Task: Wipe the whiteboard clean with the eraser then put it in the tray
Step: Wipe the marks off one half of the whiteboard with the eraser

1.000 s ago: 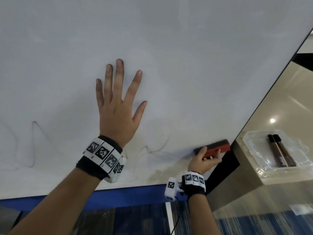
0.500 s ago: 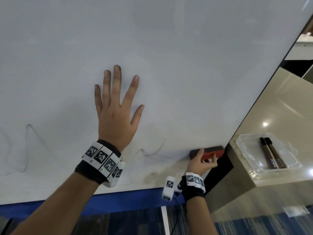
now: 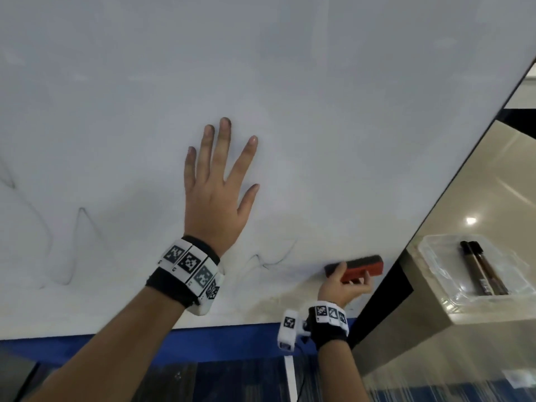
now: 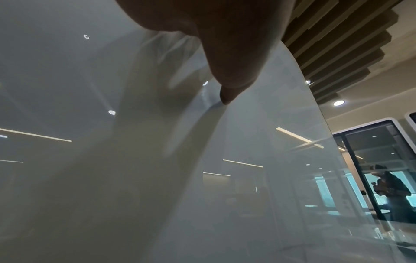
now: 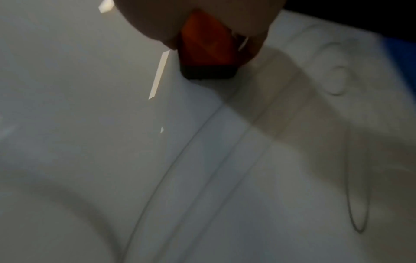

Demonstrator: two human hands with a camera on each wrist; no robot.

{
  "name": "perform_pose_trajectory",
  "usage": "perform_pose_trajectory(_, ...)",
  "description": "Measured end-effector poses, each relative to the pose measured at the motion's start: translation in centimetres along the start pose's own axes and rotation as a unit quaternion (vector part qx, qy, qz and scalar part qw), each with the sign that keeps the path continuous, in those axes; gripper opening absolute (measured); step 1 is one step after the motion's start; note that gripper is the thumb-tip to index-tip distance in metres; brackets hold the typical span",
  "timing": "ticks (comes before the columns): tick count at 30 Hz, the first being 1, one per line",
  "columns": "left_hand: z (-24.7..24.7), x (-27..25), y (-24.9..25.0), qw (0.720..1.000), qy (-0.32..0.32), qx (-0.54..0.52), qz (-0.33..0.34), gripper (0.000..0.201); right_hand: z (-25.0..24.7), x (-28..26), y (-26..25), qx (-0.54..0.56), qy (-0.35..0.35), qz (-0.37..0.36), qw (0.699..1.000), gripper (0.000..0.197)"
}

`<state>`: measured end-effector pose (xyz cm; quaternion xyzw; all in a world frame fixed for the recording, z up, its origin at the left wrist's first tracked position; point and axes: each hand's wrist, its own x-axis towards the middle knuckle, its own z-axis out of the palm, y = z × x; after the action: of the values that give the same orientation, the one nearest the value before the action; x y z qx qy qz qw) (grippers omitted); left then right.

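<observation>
The right hand (image 3: 343, 287) grips the red block eraser with dark felt (image 3: 355, 265), pressed against the large white whiteboard (image 3: 290, 82) near its lower right corner. The left hand (image 3: 216, 198) lies flat, fingers spread. Faint black squiggles (image 3: 269, 261) remain leftward; the clear plastic tray (image 3: 435, 256) on the desk (image 3: 493, 175) awaits.

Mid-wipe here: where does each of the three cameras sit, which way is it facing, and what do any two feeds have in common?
Head: worn on the head, looking forward and down at the whiteboard; shows both forearms, the left hand flat on the board, the right hand gripping the eraser, and the tray at right.
Left wrist: under the left palm, facing up along the board toward the ceiling; only the palm and thumb show.
Right wrist: behind the right hand, facing along the board; fingers and eraser show.
Shared: head and right wrist both show the eraser and pen marks.
</observation>
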<state>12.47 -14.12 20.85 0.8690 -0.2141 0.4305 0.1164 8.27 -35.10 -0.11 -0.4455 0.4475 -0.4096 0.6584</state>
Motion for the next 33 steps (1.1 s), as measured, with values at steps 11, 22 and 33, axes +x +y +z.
perform_pose_trajectory(11, -1.5, -0.3, -0.7, 0.999, -0.042, -0.001, 0.03, 0.074, 3.6, -7.8, 0.5, -0.076, -0.164, -0.301, 0.936, 0.06)
perform_pose_trajectory(22, -1.7, -2.9, -3.6, 0.994, -0.096, 0.029, 0.038, 0.081, 4.0, -11.9, 2.0, -0.091, -0.191, -0.295, 0.932, 0.06)
perform_pose_trajectory(33, -2.2, -3.6, -5.0, 0.989, -0.129, 0.02, 0.068, 0.088, 2.7, -4.5, 2.0, -0.006, 0.056, 0.013, 0.998, 0.061)
